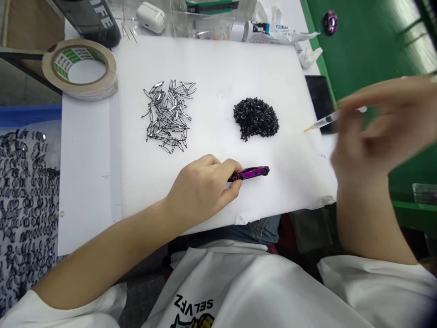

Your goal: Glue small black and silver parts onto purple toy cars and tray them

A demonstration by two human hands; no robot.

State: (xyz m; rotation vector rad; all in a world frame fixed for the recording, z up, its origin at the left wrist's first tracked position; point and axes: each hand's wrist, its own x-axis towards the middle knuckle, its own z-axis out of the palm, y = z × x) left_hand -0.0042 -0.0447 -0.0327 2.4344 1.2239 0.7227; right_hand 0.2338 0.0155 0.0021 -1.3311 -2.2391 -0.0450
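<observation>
My left hand (201, 189) pinches one end of a small purple toy car (253, 172) between thumb and fingers, low over the white foam sheet (211, 59). The car lies on its side to my view, its black wheels showing. Out to the right, my right hand (378, 123) is raised and blurred, closed on a thin clear syringe (327, 120) with an orange-yellow tip that points left. A heap of small black pieces (256, 117) lies beyond the car. Left of it is a loose pile of thin, clear, black-edged pieces (167, 114).
A roll of tape (80, 68) and a dark bottle (90, 20) stand at the back left. Along the back are a white earbud case (150, 17), clear trays and a green cutter (211, 6). A black phone (320, 100) lies right; a purple object (330, 22) sits on the green surface.
</observation>
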